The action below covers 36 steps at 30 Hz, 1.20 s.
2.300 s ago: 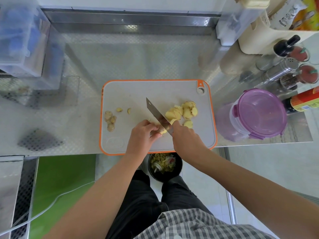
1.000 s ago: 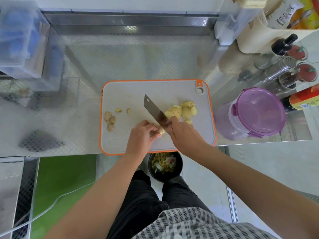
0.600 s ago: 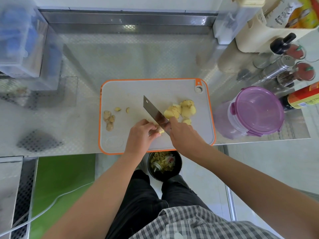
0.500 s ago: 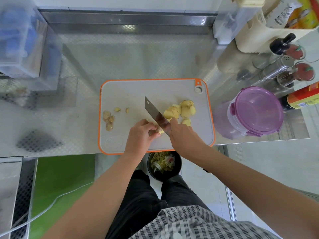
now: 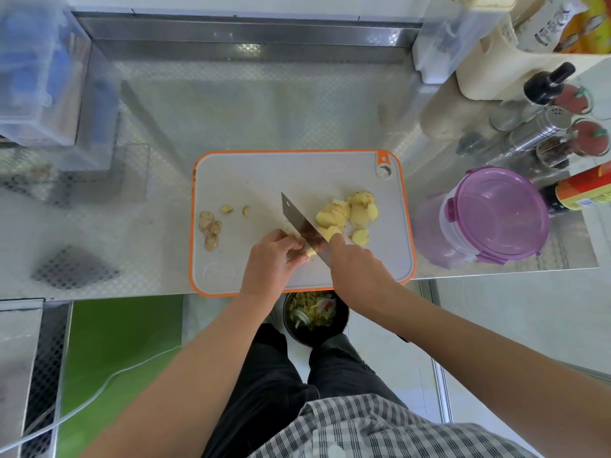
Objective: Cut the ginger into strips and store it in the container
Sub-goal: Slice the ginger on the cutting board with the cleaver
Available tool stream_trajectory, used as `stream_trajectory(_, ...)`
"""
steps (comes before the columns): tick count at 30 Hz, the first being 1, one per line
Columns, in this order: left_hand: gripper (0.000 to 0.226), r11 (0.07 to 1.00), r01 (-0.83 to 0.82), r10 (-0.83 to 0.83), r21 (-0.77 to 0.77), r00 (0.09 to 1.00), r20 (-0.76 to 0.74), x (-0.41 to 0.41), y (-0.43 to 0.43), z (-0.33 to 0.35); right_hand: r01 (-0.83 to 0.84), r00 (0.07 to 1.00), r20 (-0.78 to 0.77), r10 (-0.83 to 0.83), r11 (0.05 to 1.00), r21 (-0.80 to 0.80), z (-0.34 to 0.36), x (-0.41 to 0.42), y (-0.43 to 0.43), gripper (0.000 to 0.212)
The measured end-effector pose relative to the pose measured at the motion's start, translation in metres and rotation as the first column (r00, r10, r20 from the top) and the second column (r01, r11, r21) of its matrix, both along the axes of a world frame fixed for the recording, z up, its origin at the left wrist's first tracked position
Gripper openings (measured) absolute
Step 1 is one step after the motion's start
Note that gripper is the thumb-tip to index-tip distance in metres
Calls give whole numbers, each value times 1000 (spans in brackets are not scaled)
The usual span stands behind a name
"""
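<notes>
Since a second ago the knife (image 5: 299, 219) has dropped slightly. Its blade runs diagonally away from the right hand (image 5: 358, 266), which grips the handle, with the tip pointing far-left. The left hand (image 5: 269, 259), fingers curled, pins a ginger piece (image 5: 309, 254) against the blade's left face. Cut slices (image 5: 347, 213) lie beyond the right hand, and the lidded container (image 5: 496, 213) stands well to its right.
</notes>
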<state>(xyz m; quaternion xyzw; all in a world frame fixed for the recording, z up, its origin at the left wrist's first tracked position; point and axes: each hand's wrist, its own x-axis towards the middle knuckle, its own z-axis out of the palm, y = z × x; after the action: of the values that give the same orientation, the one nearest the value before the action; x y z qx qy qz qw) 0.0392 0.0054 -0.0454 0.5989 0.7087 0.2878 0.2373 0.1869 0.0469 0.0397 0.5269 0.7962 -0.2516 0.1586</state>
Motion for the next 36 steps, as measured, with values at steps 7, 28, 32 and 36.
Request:
stream_trajectory(7,22,1000,19,-19,4,1000,11,-1,0,0,28,999,-38,-28,1000,2,-18,-19,7,22)
stream_trajectory(28,17,996,10,-9,86,1000,-18,1,-9,5,11,981,-195,-9,1000,12,-6,1,9,13)
stream_trajectory(32,17,996,-4,7,85,999,-40,2,-8,7,5,992,-129,-1,1000,30,-6,3,4,17)
stream_trajectory(36,20,997,-5,8,75,999,-42,1,-8,6,1,994,-108,3,999,43,-5,1,0,17)
